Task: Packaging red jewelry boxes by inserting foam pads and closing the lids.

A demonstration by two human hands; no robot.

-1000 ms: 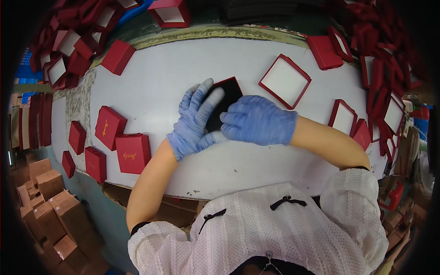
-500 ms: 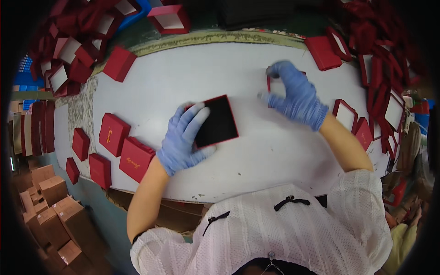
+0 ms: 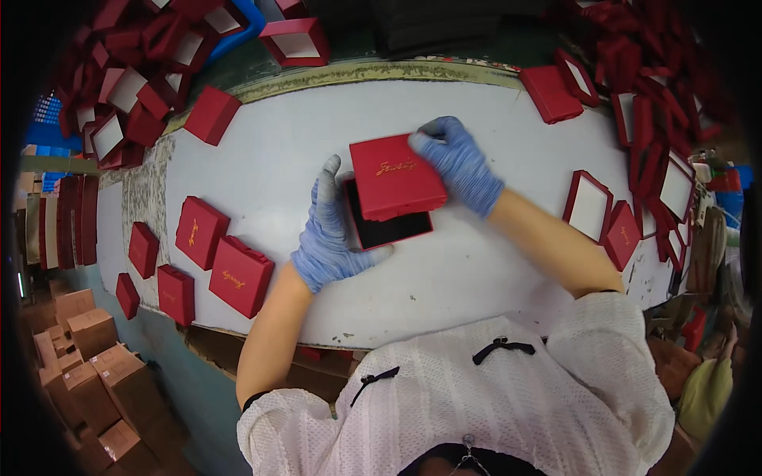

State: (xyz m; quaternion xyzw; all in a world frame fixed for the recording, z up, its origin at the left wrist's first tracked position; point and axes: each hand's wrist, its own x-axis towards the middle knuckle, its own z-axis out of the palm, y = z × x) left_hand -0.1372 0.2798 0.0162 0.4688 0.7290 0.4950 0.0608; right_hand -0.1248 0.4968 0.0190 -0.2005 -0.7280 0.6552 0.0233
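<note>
A red square box base (image 3: 394,231) with a black lining sits on the white table in front of me. My left hand (image 3: 327,232), in a blue glove, cups its left side, thumb along the near edge. Over the base, a red box lid (image 3: 397,178) with gold lettering hangs slightly askew and covers the base's far part. My right hand (image 3: 456,163), gloved in blue too, grips that lid by its far right corner. A strip of black lining shows below the lid.
Closed red boxes (image 3: 240,276) stand at the table's left side. A heap of open red lids (image 3: 131,99) fills the far left, and another pile (image 3: 635,103) the far right. Open lids (image 3: 587,206) lie at the right edge. Brown cartons (image 3: 127,377) stack on the floor at left.
My right hand has brought the lid leftward from the right, over the base. My left hand's fingers have shifted off the base's top to its side, and the base has moved slightly right.
</note>
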